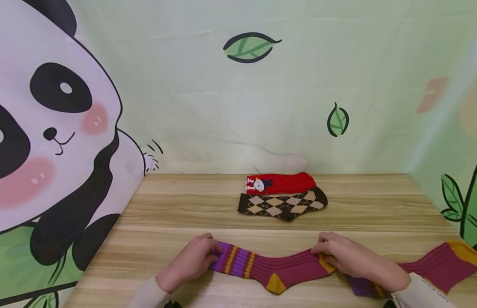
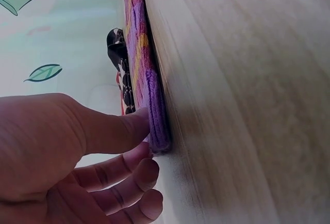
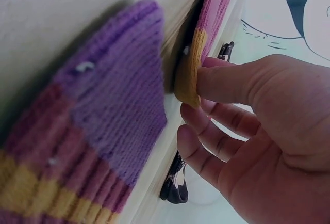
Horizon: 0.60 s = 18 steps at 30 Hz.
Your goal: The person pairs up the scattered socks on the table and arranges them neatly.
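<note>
A maroon sock (image 1: 288,270) with a purple striped cuff, yellow heel and yellow toe is stretched sideways near the table's front. My left hand (image 1: 193,259) pinches its purple cuff (image 2: 159,113) at the left end between thumb and fingers. At the other end my right hand (image 1: 350,260) holds the yellow toe (image 3: 196,72), thumb on one face and fingers behind. A second sock of the same pattern (image 1: 440,267) lies to the right, partly hidden under my right forearm. Its purple cuff (image 3: 121,90) shows close up in the right wrist view.
Further back on the wooden table (image 1: 177,205) lie a red sock (image 1: 290,184) with a cartoon figure and, just in front of it, a black argyle sock (image 1: 282,204). A cloth backdrop (image 1: 192,102) with a panda and leaves stands behind and along the sides.
</note>
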Tool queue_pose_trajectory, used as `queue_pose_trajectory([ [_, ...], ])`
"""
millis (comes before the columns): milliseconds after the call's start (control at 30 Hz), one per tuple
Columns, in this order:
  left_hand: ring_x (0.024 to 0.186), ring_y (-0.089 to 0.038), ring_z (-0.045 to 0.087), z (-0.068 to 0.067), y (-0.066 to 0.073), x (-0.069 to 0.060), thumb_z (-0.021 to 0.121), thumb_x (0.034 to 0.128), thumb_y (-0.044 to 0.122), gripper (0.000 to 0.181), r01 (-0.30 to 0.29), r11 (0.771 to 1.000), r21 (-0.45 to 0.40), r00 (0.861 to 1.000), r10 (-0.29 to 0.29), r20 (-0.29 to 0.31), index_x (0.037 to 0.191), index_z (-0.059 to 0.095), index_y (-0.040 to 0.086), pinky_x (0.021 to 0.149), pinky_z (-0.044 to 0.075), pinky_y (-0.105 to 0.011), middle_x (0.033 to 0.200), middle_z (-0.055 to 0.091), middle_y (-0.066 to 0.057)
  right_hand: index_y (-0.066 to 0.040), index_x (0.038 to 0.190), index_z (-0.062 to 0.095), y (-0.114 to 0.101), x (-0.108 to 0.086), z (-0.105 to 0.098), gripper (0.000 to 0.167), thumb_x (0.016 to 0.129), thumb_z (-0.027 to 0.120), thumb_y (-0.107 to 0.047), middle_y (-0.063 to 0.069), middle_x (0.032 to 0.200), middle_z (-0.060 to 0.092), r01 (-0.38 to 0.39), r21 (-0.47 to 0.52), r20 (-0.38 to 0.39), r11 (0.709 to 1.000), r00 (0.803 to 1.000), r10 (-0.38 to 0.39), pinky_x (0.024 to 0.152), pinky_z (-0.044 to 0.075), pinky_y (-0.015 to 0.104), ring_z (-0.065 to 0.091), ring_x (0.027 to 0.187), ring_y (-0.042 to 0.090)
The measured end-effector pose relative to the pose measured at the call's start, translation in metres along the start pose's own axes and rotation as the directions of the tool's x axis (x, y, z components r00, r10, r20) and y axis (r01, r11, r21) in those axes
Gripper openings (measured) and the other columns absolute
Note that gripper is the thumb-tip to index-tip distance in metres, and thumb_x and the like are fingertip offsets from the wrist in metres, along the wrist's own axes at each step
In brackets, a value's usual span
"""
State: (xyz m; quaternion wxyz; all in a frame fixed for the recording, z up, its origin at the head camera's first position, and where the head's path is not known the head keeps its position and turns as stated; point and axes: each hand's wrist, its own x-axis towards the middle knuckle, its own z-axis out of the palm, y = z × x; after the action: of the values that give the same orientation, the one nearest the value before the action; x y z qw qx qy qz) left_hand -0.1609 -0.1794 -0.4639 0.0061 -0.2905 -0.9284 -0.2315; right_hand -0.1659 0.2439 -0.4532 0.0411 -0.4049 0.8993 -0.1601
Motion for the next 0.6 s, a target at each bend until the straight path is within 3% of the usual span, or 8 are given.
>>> queue_pose_trajectory([
  [600,0.079,-0.014,0.061,-0.003,0.0021,0.0019,0.077,0.086,-0.001,0.011,-0.006,1.0,0.018,1.0,0.005,0.012,0.095,0.077,0.005,0.07,0.054,-0.029,0.086,0.062,-0.001,-0.01,0.115,0.077,-0.0005,-0.0014,-0.001,0.029,0.09,0.074,0.004,-0.006,0.103,0.061,0.014,0.017,-0.007,1.0,1.0,-0.014,0.076,0.055,0.026,0.059,0.093,0.008],
])
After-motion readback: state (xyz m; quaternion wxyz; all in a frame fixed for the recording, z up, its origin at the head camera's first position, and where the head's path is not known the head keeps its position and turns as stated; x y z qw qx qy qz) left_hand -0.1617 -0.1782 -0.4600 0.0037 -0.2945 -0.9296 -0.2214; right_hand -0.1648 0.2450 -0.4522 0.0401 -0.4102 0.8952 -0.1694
